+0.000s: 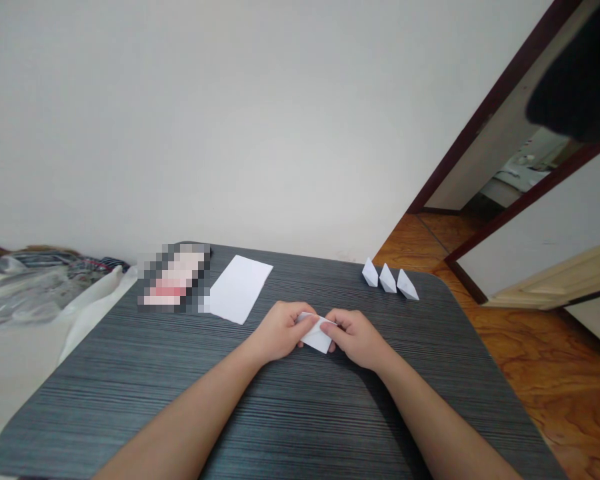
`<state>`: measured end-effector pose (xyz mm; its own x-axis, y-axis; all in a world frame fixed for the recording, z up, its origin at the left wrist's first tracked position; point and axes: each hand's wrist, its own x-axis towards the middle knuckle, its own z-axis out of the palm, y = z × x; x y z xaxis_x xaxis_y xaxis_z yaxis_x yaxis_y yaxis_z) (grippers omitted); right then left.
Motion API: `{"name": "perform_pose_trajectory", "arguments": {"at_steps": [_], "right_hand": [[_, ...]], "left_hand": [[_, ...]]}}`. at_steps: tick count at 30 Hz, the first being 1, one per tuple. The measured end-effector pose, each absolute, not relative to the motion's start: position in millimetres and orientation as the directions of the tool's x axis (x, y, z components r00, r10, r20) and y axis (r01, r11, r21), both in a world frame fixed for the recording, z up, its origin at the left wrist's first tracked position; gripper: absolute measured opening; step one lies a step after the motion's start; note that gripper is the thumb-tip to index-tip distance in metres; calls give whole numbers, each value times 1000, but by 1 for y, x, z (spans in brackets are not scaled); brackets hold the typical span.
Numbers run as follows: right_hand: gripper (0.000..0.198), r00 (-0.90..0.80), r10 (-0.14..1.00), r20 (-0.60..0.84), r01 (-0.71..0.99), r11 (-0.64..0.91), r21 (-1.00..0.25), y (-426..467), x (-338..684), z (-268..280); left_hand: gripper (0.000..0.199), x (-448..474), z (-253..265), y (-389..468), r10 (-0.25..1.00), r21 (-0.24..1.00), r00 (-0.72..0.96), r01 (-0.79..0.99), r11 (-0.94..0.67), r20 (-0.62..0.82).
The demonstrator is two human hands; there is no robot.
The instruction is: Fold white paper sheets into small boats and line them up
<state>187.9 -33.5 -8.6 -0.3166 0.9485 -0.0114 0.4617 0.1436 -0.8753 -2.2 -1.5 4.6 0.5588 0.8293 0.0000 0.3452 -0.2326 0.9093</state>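
Between both hands is a small folded piece of white paper [318, 339], held over the middle of the table. My left hand [281, 331] pinches its left side, thumb on top and fingers curled behind. On the right side, my right hand [354, 337] grips the same paper with its thumb on the upper face. Part of the paper is hidden by the fingers. Beyond my right hand stand three folded paper boats [387, 279] in a row. A flat stack of white paper sheets [241, 288] lies beyond my left hand.
The dark wood-grain table [260, 427] has rounded corners and meets a white wall [260, 120]. At its back left lies a pixelated, blurred-out object [175, 275]. Plastic-wrapped items [25, 307] crowd the left side. Wooden floor [545, 373] and a doorway are on the right.
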Motion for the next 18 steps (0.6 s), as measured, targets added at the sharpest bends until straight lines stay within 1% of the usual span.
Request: {"name": "perform_pose_trajectory", "arguments": {"at_steps": [10,18], "right_hand": [[25,-323,945,-39,500,135,-855,-32,189,-11],[26,-306,952,3,513,168,-842,-32,186,-7]], "left_hand": [[32,-1,3,-1,835,902,550,364,-234,-5],[28,-2,1,-1,833,917,553,341,-204,-20]]}}
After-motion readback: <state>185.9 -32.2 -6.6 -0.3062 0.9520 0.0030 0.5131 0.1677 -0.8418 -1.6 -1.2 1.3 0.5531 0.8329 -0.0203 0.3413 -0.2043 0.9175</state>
